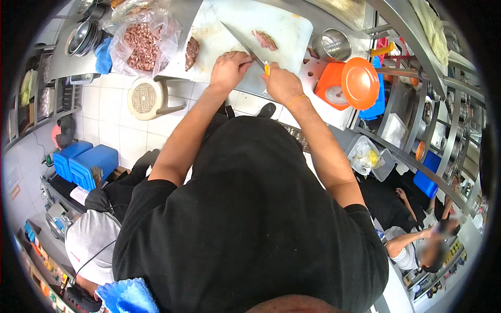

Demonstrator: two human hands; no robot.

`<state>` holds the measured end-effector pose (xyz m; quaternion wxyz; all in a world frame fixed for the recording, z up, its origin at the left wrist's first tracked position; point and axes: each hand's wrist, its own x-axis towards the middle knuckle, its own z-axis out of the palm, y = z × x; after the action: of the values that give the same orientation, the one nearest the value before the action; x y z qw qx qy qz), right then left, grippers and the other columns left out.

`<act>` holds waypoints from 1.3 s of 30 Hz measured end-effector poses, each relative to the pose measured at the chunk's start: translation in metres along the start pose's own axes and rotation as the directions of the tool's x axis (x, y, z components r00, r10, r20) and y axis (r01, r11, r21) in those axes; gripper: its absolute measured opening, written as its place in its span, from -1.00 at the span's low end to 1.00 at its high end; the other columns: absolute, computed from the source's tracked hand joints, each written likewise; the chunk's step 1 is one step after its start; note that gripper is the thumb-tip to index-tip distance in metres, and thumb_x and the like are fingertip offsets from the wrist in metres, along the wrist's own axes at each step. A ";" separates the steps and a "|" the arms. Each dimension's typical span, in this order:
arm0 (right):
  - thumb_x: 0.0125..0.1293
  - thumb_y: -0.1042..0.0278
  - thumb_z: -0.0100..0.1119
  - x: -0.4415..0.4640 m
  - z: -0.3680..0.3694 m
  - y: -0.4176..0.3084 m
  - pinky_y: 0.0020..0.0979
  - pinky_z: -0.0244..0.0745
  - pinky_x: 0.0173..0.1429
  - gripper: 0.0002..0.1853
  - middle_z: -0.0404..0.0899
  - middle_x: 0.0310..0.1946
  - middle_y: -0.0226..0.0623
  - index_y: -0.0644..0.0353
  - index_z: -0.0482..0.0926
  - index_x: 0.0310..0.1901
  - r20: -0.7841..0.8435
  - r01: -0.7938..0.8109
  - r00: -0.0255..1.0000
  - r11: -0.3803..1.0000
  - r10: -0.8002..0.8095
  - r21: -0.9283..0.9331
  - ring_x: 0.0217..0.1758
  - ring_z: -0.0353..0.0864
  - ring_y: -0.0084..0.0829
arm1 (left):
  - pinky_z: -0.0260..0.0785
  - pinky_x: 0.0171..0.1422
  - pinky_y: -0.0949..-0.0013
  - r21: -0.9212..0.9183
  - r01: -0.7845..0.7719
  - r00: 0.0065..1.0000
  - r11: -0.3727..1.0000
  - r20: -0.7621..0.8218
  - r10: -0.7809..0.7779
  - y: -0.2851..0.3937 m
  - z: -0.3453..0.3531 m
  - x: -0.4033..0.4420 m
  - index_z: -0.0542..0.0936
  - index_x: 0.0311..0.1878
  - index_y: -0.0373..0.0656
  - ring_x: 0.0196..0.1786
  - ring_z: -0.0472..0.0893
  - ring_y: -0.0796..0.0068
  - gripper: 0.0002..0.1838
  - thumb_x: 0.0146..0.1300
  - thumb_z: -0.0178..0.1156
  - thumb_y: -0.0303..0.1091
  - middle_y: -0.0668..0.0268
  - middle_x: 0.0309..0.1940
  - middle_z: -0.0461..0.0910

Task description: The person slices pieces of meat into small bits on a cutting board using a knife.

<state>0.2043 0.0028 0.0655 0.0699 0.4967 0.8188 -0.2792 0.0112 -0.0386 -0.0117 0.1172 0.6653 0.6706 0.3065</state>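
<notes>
Head | upper centre: right hand (284,84), fingers wrapped round knife (250,51) handle | left hand (228,70), fingers bunched beside blade, contact unclear

Black short-sleeved shirt, thin orange wristband
The band (296,99) circles the wrist just behind the right hand (282,83). Well back from that hand and the left hand (229,69), loose short sleeves (360,221) join a plain black shirt (245,208), softly creased, with a few pale specks. Below the right hand, a dark shoe (267,110) shows.
</notes>
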 end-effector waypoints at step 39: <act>0.56 0.15 0.17 -0.027 0.006 -0.026 0.11 0.68 -0.05 -0.62 0.76 -0.32 0.21 0.41 0.47 0.01 0.054 -0.047 0.997 0.997 0.050 -0.055 -0.20 0.81 0.21 | 0.51 0.21 -0.02 0.104 0.088 0.989 0.991 0.110 -0.099 -0.010 -0.016 0.002 0.76 -0.13 -0.14 0.02 0.71 0.00 -0.78 0.32 0.40 -0.20 0.17 -0.13 0.77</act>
<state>0.1943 -0.0301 0.0810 0.1125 0.5063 0.8115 -0.2692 -0.0064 -0.0399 -0.0048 0.1366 0.6545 0.7077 0.2283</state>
